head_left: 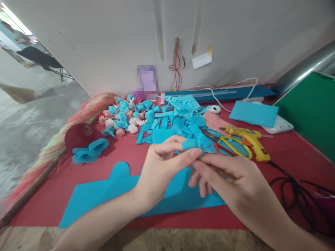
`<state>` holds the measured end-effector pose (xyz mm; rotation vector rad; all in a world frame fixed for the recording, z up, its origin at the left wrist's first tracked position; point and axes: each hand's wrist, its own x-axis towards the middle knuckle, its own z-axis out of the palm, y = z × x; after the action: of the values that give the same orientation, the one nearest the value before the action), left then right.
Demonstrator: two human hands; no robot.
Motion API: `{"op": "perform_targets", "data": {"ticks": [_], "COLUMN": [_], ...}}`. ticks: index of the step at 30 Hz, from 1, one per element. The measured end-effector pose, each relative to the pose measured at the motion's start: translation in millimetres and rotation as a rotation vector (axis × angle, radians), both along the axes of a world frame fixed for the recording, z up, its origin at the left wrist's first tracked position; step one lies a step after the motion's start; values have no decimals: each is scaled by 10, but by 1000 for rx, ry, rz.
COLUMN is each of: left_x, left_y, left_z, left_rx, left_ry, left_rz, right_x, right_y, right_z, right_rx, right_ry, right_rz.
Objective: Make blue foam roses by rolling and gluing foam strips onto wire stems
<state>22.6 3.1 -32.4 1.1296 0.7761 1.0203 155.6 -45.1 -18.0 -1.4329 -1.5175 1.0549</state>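
Note:
My left hand [163,164] pinches a small rolled piece of blue foam [192,143] between thumb and forefinger. My right hand [230,181] meets it from the right, its fingertips pressed to the same blue piece. Both hands hover over a large cut sheet of blue foam [110,195] lying on the red mat [125,150]. Just behind the hands lies a heap of blue foam strips [180,118].
Yellow-handled scissors [232,144] and a yellow glue gun [248,137] lie to the right, with a black cable [293,188]. Small blue, pink and white foam roses [123,116] cluster at the back left. A blue flower [90,150] lies beside a red cone [78,134]. A green board [311,111] stands right.

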Motion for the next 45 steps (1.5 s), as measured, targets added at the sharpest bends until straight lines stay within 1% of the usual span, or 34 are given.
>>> {"op": "perform_targets", "data": {"ticks": [4,6,11,18,22,27,32,37,45], "left_x": [-5,-7,-10,-4,-4,9,20,15,12], "left_y": [-7,-8,-14,-38,-41,-46,-47,-50,-50], "left_z": [0,9,24,-15,-33,-43,-46,-31,-20], "left_rx": [-14,-11,-19,-31,-50,-25,-31,-7,-15], "left_ry": [-7,-25,-32,-76,-68,-86,-109,-74,-46], "left_rz": [-7,-12,1,-4,19,30,31,23,30], "right_x": [6,10,40,67,53,59,81,76,68], "right_y": [17,31,52,26,42,66,38,37,34], "right_z": [-14,-19,-31,-46,-44,-43,-58,-40,-49], "right_rx": [14,44,119,242,263,281,290,315,306], "right_ry": [-2,-5,-57,-150,-155,-184,-168,-158,-138], "right_rz": [23,43,41,36,22,52,53,55,44]}}
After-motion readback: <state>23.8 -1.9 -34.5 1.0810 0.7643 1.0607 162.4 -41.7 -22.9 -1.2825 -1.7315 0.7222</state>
